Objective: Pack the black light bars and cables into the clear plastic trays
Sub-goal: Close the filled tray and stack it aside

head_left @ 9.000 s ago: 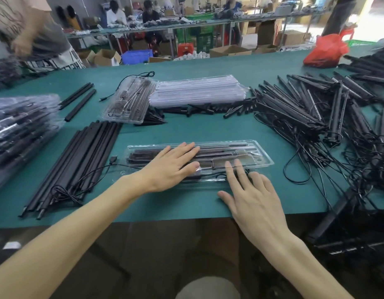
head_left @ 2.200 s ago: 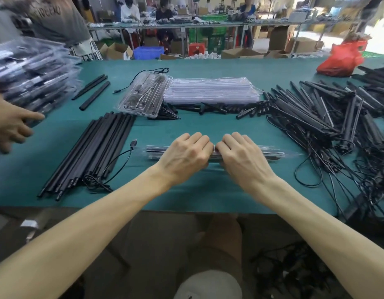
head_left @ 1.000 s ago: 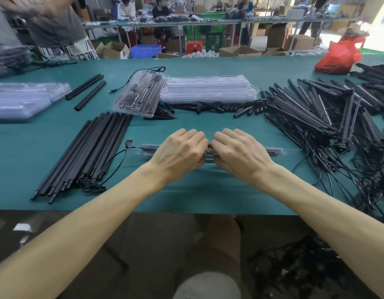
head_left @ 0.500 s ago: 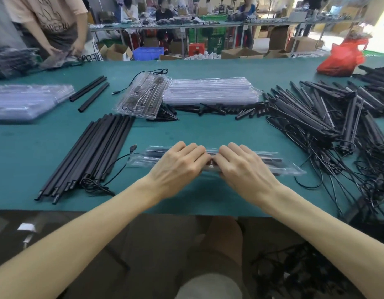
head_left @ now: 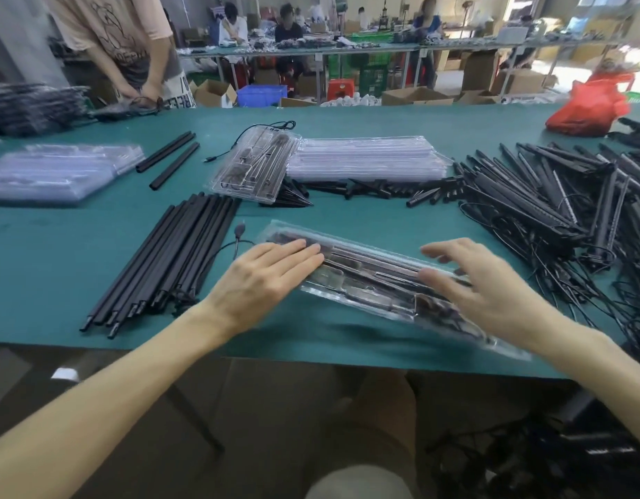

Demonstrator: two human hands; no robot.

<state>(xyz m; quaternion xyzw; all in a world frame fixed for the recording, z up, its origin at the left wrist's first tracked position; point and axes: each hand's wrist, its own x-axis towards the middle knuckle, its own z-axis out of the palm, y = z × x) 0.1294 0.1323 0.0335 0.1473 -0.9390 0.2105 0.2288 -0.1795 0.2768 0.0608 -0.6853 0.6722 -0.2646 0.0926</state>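
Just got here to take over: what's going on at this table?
A person is packing. Their left hand lies flat on one end of a filled clear tray, slanted on the green table; the right hand is spread over its other end. Loose black bars wait on the left, a tangled pile of bars and cables on the right.

Little can be read here. The pale T-shirt (head_left: 109, 27) of the person standing at the far left of the surface carries a bear drawing with a line of dark letters beneath it, too blurred to make out. A white cloth (head_left: 179, 90) at that person's waist bears large dark capitals, cut off, of which roughly "REE" shows.
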